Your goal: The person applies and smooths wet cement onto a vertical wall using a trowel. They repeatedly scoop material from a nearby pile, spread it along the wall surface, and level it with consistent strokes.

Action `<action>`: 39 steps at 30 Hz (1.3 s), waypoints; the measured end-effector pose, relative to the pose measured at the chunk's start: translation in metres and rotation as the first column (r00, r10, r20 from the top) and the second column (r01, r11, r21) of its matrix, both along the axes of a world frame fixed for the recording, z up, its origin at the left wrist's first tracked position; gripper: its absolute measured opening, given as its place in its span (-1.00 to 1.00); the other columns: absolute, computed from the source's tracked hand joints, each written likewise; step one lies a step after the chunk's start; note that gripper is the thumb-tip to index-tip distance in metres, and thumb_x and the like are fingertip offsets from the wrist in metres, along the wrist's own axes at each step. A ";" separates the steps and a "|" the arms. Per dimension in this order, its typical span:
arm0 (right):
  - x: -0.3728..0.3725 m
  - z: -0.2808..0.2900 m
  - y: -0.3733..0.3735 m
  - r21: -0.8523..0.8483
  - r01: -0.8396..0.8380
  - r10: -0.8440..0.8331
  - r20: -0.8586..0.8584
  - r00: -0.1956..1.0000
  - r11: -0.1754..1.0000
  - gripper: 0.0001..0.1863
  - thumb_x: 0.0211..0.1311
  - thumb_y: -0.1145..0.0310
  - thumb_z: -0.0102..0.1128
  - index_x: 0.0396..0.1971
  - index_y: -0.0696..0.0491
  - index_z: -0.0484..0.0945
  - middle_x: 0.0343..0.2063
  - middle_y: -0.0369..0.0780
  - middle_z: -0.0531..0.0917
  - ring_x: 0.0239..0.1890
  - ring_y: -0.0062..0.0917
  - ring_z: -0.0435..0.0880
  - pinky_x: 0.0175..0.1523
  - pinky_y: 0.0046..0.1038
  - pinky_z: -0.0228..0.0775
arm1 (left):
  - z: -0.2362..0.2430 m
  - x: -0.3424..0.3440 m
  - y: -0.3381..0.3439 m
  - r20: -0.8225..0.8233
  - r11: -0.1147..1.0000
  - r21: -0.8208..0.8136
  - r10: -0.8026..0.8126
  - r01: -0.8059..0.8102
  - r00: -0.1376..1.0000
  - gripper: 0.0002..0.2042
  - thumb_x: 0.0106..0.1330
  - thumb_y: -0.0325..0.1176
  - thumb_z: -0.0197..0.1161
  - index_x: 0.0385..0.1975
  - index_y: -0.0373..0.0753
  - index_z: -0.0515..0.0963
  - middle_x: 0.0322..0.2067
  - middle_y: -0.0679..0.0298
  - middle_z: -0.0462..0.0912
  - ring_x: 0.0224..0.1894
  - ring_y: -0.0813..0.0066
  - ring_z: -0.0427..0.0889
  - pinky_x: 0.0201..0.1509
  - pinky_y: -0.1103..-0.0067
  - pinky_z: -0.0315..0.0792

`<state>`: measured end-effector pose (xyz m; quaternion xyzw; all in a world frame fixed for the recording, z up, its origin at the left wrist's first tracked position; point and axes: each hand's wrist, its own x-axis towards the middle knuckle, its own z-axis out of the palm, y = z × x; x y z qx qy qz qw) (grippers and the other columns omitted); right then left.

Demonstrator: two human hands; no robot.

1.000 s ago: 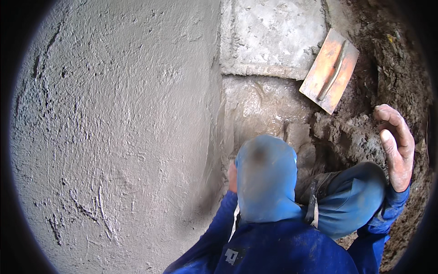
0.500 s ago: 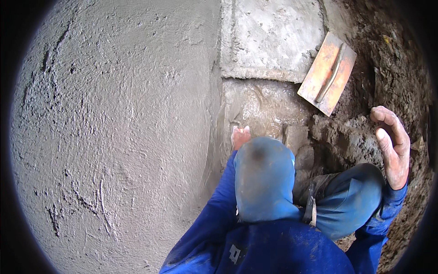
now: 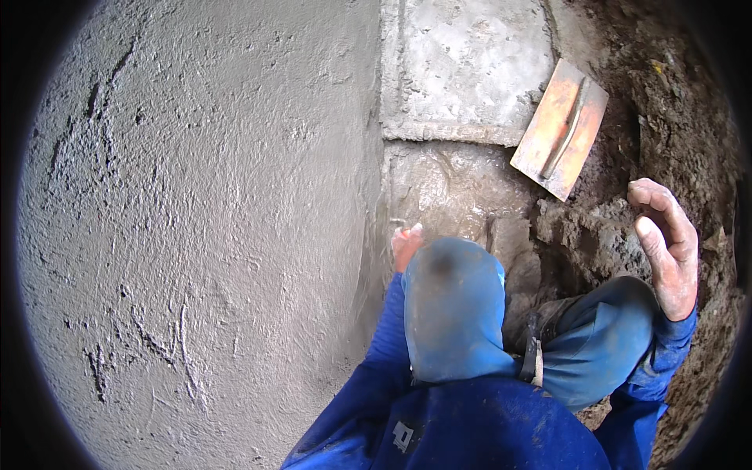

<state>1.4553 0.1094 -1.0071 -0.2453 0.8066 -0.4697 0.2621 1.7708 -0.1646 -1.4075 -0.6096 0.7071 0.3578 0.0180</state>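
Observation:
Beyond my left knee (image 3: 454, 313), my left hand (image 3: 406, 247) is curled low at the edge of the wet grey mortar strip (image 3: 446, 184), closed on or against something small that I cannot make out, partly hidden by the knee. My right hand (image 3: 666, 262) is raised over the rough dirt at the right, fingers apart and loosely bent, holding nothing. Ahead of it a rectangular float (image 3: 540, 141) with orange-stained face and a bar handle lies tilted beside the wet strip, handle up.
A large grey plastered surface (image 3: 204, 219) fills the left, rough and scratched in places. A paler slab (image 3: 466, 63) with a raised lip is beyond the wet strip. Lumpy dark soil (image 3: 681, 110) runs along the right, and my bent right knee (image 3: 599, 337) is beside it.
My left hand has come forward from behind the knee, then eased back slightly. My right hand has shifted a little left, still open. The float still lies in its place.

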 end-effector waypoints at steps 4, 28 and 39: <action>0.002 0.001 0.007 0.060 0.040 -0.040 0.007 0.999 0.997 -0.67 0.30 0.43 0.15 0.01 0.24 0.48 0.03 -0.20 0.52 0.06 -0.55 0.48 0.19 -0.51 0.27 | 0.075 -0.053 -0.001 -0.250 0.832 0.535 0.322 -0.147 0.913 -0.67 0.23 -0.15 0.25 -0.37 -0.37 0.49 -0.60 0.24 0.55 -0.51 0.38 0.61 -0.34 0.47 0.48; 0.002 0.001 0.003 0.032 0.018 -0.016 -0.041 0.999 0.999 -0.70 0.25 0.44 0.17 -0.05 0.21 0.51 0.03 -0.22 0.52 -0.04 -0.62 0.49 0.06 -0.56 0.32 | 0.013 0.031 0.098 -0.146 0.920 0.016 -0.386 0.392 0.911 -0.77 0.35 -0.24 0.11 -0.44 -0.28 0.46 -0.65 0.31 0.47 -0.61 0.45 0.51 -0.43 0.48 0.41; 0.003 -0.003 0.011 0.063 0.058 -0.055 -0.051 0.997 0.996 -0.69 0.27 0.40 0.18 -0.04 0.21 0.49 -0.07 -0.25 0.54 -0.11 -0.62 0.49 0.03 -0.55 0.34 | 0.062 -0.102 0.000 -0.198 0.889 0.454 0.162 -0.056 0.967 -0.78 0.35 -0.24 0.10 -0.42 -0.27 0.48 -0.65 0.27 0.48 -0.66 0.42 0.52 -0.58 0.47 0.43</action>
